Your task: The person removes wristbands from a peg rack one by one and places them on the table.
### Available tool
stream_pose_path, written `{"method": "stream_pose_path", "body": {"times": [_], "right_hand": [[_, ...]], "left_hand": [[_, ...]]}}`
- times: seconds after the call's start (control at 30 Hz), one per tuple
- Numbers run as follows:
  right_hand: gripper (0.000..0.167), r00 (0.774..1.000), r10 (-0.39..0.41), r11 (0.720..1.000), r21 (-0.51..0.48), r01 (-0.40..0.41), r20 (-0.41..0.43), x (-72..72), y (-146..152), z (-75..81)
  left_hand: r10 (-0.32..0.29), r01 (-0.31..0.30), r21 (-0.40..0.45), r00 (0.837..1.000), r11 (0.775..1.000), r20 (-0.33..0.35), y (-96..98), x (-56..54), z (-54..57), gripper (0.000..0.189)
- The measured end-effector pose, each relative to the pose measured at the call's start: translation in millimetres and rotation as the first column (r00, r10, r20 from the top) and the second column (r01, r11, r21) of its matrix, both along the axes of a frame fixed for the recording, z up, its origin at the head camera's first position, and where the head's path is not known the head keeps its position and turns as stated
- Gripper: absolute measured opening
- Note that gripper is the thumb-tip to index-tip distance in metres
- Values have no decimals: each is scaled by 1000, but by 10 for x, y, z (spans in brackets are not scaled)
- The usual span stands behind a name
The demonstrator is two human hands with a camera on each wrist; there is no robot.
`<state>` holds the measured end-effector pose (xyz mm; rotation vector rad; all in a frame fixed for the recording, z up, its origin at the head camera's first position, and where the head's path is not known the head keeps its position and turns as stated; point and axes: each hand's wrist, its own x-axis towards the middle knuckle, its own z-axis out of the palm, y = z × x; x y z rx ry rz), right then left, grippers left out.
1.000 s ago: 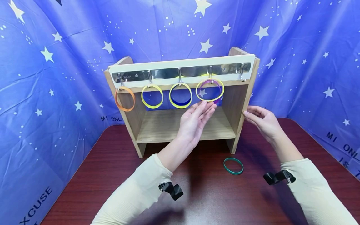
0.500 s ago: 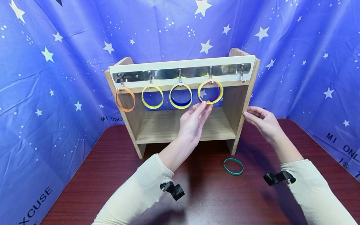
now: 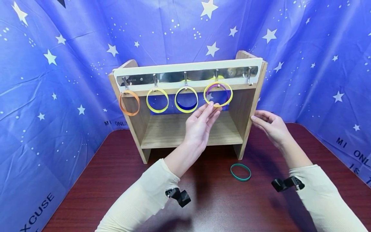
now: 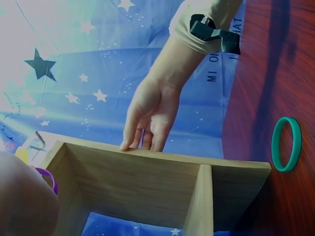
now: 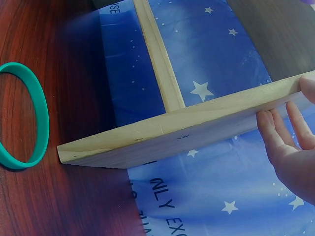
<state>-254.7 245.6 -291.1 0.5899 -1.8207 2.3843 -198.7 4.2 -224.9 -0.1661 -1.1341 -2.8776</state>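
Observation:
My left hand (image 3: 200, 124) pinches the lower edge of a yellow wristband (image 3: 231, 97) at the fourth hook (image 3: 216, 74) of a metal hook strip. A purple wristband (image 4: 53, 181) hangs there too, seen through the yellow one and partly behind my left hand in the left wrist view. My right hand (image 3: 269, 125) touches the right side panel (image 5: 147, 125) of a wooden shelf, thumb at the front edge and fingertips against the outer face. On the table, a green wristband (image 3: 241, 179) lies flat near the shelf's right foot.
An orange wristband (image 3: 130, 113) hangs on the first hook, a yellow wristband (image 3: 157, 111) on the second. The third bears another yellow wristband (image 3: 186, 111) with dark blue showing inside. The fifth hook (image 3: 249, 77) is bare. Starry blue curtains (image 3: 72, 80) enclose the reddish-brown table (image 3: 116, 180).
The held yellow wristband has swung and turned at the fourth hook, with my left fingers staying on its lower edge. My right hand keeps its place at the panel.

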Motion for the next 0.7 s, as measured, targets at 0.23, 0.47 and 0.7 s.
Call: {"method": "stream_pose_path", "body": {"times": [0.23,0.47,0.7], "right_hand": [[26,1000,-8,1000,12,8,10,15,4,5],[26,1000,-7,1000,2,7,16,19,-2,20],[26,1000,-6,1000,0,6,18,18,0,11]], "left_hand": [[1,-1,3,999,1000,-33,2,40,33,23],[-18,18,-2,998,1000,-55,4,72,52,32],[-50,47,-46,997,998,-66,-11,97,26,31]]}}
